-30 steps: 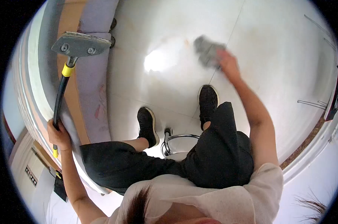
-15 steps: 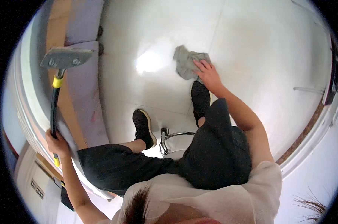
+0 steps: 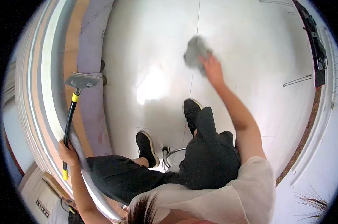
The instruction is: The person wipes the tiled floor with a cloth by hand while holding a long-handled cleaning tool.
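My left hand (image 3: 68,154) is wrapped round the black handle of a floor scraper (image 3: 69,119) with yellow bands. The scraper's wide grey metal head (image 3: 83,80) points away from me, in front of the striped bed or sofa cover. Out over the pale floor, my right hand (image 3: 213,69) is on a grey cloth (image 3: 196,51). Both the hand and the cloth are smeared by motion, and the cloth partly hides the fingers.
A striped cover (image 3: 51,74) runs along the left side. My black shoes (image 3: 146,149) rest on the tiled floor (image 3: 243,100), with a chrome stool base (image 3: 169,155) between my legs. To the right stands a dark-edged table (image 3: 313,44) with thin metal legs.
My right hand has moved the grey cloth farther out across the floor, away from my shoe. My left hand still holds the scraper. The whole view has shifted with my head.
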Tool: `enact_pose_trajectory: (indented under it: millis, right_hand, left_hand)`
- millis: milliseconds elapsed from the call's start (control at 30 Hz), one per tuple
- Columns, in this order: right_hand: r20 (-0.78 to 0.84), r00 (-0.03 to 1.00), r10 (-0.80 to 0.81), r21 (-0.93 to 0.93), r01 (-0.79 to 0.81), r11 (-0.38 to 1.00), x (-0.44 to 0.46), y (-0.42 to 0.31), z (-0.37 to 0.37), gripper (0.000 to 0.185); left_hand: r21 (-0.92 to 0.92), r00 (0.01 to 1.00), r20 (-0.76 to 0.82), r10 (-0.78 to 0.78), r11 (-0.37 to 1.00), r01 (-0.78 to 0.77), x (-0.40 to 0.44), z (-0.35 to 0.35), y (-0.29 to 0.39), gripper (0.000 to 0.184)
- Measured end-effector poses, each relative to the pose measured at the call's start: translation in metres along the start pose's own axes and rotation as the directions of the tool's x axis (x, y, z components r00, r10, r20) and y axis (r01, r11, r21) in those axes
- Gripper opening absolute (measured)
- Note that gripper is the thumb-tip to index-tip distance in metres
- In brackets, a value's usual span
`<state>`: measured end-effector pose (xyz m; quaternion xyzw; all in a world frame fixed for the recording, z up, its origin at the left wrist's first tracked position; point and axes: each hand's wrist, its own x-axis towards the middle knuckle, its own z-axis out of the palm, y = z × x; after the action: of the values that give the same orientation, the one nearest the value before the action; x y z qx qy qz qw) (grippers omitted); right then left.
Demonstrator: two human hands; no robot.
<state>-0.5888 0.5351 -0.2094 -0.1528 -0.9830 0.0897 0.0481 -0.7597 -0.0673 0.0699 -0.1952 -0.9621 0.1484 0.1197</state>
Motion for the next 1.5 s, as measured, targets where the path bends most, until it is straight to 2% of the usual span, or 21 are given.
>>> enact_pose_trajectory:
  millis: [33,100,200,267,333,433,467,567,633,733,800,833,867,933,1000,1100,1200,1300,1333,1467,1500]
  right_hand:
    - [0.027,0.993,-0.118,0.022,0.118,0.993,-0.033,-0.002,0.019,0.044]
    - [0.152,0.968,-0.201,-0.010,0.205,0.979,-0.096,-0.019,0.034,0.039]
    - [0.344,0.932,-0.114,0.100,0.084,0.991,-0.113,-0.011,0.036,0.032]
    - [0.100,0.995,-0.015,0.071,0.008,0.997,-0.085,0.005,0.060,0.028]
    - [0.048,0.986,0.159,0.094,-0.163,0.982,-0.039,0.016,0.049,0.031]
    - [0.087,0.935,0.343,0.204,-0.354,0.913,-0.005,0.026,0.024,0.039]
    - [0.043,0.933,0.358,0.300,-0.354,0.886,-0.008,0.025,0.012,0.043]
    - [-0.078,0.913,0.400,0.516,-0.306,0.800,-0.050,0.030,-0.027,0.055]
    - [-0.152,0.887,0.436,0.604,-0.265,0.751,-0.107,0.032,-0.057,0.062]
    - [-0.093,0.815,0.572,0.666,-0.376,0.644,-0.223,0.033,-0.098,0.066]
    - [-0.045,0.729,0.683,0.697,-0.467,0.544,-0.306,0.036,-0.108,0.069]
    - [-0.033,0.641,0.766,0.677,-0.550,0.490,-0.356,0.033,-0.104,0.070]
    - [-0.026,0.551,0.834,0.656,-0.620,0.430,-0.405,0.025,-0.098,0.072]
    - [0.003,0.304,0.953,0.628,-0.742,0.234,-0.507,0.008,-0.076,0.074]
    - [0.058,0.098,0.993,0.629,-0.776,0.040,-0.582,-0.010,-0.061,0.078]
    - [0.189,-0.088,0.978,0.631,-0.753,-0.189,-0.639,-0.034,-0.033,0.086]
    - [0.387,-0.159,0.908,0.440,-0.834,-0.334,-0.634,-0.049,-0.007,0.089]
    - [0.261,-0.128,0.957,0.182,-0.967,-0.179,-0.626,-0.057,0.034,0.096]
    - [0.245,-0.134,0.960,0.198,-0.963,-0.184,-0.626,-0.058,0.043,0.100]
    - [0.177,0.145,0.974,0.309,-0.947,0.085,-0.584,-0.062,0.033,0.096]
    - [0.208,0.120,0.971,0.323,-0.945,0.048,-0.555,-0.062,0.017,0.092]
  left_hand:
    - [0.006,1.000,0.007,-0.019,1.000,0.019,0.000,0.000,0.001,0.020]
    - [0.025,0.998,0.031,-0.048,0.999,0.048,-0.001,0.001,-0.001,0.019]
    - [0.017,0.996,0.063,-0.055,0.998,0.054,0.000,0.000,-0.002,0.018]
    - [0.028,0.998,0.057,-0.034,0.999,0.032,0.002,-0.001,-0.002,0.018]
    - [0.088,0.993,0.086,-0.084,0.993,0.077,0.001,-0.001,0.001,0.020]
    - [0.117,0.995,0.072,-0.073,0.991,0.064,0.002,-0.007,0.005,0.022]
    - [0.124,0.993,0.085,-0.083,0.990,0.072,0.004,-0.013,0.012,0.022]
    - [0.119,0.998,0.065,-0.020,0.993,0.012,0.004,-0.018,0.015,0.021]
    - [0.062,0.987,0.139,-0.085,0.995,0.077,0.006,-0.033,0.027,0.021]
    - [-0.003,0.982,0.146,-0.117,0.993,0.119,0.003,-0.053,0.049,0.028]
    - [-0.053,0.993,0.092,-0.073,0.996,0.078,0.009,-0.056,0.053,0.030]
    - [-0.075,0.996,0.060,-0.060,0.995,0.064,0.008,-0.057,0.057,0.030]
    - [-0.074,0.998,0.021,-0.066,0.995,0.067,0.008,-0.065,0.067,0.031]
    - [-0.220,1.000,-0.009,-0.025,0.975,0.023,0.009,-0.098,0.096,0.031]
    - [-0.281,0.994,-0.099,0.037,0.958,-0.064,0.032,-0.117,0.111,0.031]
    - [-0.301,0.965,-0.217,0.149,0.930,-0.211,0.058,-0.159,0.171,0.031]
    - [-0.312,0.921,-0.304,0.244,0.888,-0.338,0.066,-0.206,0.246,0.033]
    - [-0.272,0.914,-0.267,0.304,0.887,-0.374,0.074,-0.233,0.302,0.032]
    - [-0.254,0.899,-0.287,0.330,0.879,-0.403,0.069,-0.243,0.321,0.033]
    - [-0.247,0.857,-0.323,0.400,0.839,-0.485,0.063,-0.251,0.369,0.035]
    - [-0.214,0.839,-0.338,0.426,0.834,-0.509,0.066,-0.242,0.375,0.036]
